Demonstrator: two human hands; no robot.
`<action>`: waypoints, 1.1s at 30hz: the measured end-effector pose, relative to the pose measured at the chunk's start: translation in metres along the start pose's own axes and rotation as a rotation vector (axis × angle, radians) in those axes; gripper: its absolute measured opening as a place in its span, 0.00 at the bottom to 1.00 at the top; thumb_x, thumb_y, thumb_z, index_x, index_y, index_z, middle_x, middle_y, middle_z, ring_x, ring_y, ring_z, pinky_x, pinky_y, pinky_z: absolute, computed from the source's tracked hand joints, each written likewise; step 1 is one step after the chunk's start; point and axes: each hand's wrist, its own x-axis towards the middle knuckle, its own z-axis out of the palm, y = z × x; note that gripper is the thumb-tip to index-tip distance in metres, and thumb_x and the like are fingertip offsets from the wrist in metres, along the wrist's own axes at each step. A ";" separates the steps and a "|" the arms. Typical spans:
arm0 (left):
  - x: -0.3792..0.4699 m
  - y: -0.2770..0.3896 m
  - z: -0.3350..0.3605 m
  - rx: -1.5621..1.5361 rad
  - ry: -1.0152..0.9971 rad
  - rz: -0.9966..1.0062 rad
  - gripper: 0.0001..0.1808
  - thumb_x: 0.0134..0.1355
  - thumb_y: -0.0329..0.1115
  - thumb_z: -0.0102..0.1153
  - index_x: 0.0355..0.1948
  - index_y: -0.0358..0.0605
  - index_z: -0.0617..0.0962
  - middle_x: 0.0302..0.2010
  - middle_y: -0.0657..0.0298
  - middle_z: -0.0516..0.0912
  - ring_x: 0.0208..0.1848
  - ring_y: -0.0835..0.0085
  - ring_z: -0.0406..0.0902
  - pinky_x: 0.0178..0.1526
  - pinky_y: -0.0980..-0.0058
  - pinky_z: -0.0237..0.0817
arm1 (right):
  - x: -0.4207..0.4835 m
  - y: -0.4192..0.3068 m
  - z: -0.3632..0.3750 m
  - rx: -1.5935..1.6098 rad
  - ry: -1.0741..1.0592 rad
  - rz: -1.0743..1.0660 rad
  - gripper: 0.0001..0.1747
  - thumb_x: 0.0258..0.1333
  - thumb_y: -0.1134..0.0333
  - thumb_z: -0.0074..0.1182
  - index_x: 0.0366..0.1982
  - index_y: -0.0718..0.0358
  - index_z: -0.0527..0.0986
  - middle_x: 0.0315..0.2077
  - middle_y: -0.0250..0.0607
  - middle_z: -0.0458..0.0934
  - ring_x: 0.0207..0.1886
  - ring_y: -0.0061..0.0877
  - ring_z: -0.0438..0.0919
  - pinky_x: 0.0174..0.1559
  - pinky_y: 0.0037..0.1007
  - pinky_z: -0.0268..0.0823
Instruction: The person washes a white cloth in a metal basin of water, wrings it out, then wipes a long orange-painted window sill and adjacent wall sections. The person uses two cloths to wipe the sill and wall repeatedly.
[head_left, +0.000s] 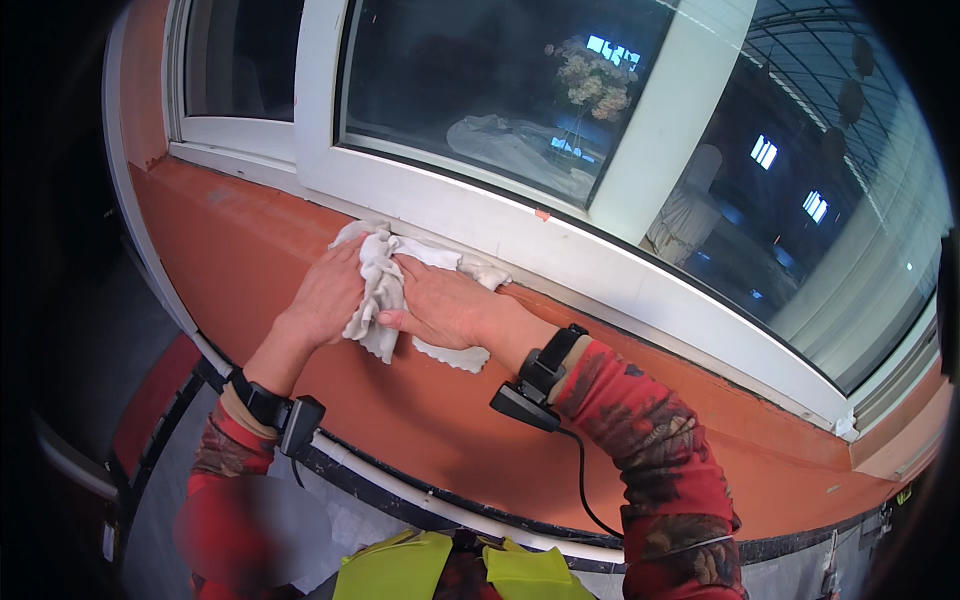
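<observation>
A crumpled white cloth (381, 285) with wavy edges lies on the orange-painted windowsill (450, 420), against the foot of the white window frame (465, 199). My left hand (324, 289) grips the cloth's left side, its fingertips partly hidden by the folds. From the right, my right hand (446, 304) bears down on the same cloth, thumb pointing left across a bunched fold. Parts of the cloth stick out beyond and below the right hand. Both wrists wear black straps with small box-shaped devices.
Behind the glass pane (465, 90) are pale flowers (592, 79) and draped white fabric. A white pipe (375, 476) runs below the sill's near edge. A black cable (583, 472) hangs from the right wrist device. White curtain (862, 277) shows through the right pane.
</observation>
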 end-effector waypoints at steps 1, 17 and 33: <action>-0.002 -0.013 0.000 -0.037 0.002 -0.062 0.39 0.59 0.43 0.63 0.69 0.38 0.68 0.71 0.47 0.69 0.75 0.50 0.62 0.76 0.57 0.52 | 0.019 -0.001 0.001 0.013 -0.010 -0.015 0.46 0.72 0.39 0.41 0.70 0.76 0.58 0.68 0.61 0.62 0.65 0.52 0.71 0.65 0.47 0.65; 0.016 0.128 0.015 -0.072 -0.043 0.115 0.45 0.56 0.50 0.64 0.68 0.29 0.68 0.72 0.35 0.62 0.79 0.43 0.52 0.80 0.53 0.40 | -0.133 0.033 -0.016 -0.021 0.036 -0.194 0.42 0.73 0.41 0.41 0.67 0.73 0.59 0.65 0.61 0.62 0.63 0.56 0.68 0.65 0.48 0.64; 0.040 0.191 0.028 -0.055 0.005 0.238 0.31 0.62 0.45 0.65 0.57 0.32 0.75 0.71 0.45 0.68 0.77 0.54 0.60 0.76 0.58 0.49 | -0.226 0.025 -0.014 -0.329 0.033 0.198 0.38 0.68 0.53 0.54 0.67 0.74 0.61 0.65 0.55 0.68 0.53 0.42 0.80 0.53 0.46 0.71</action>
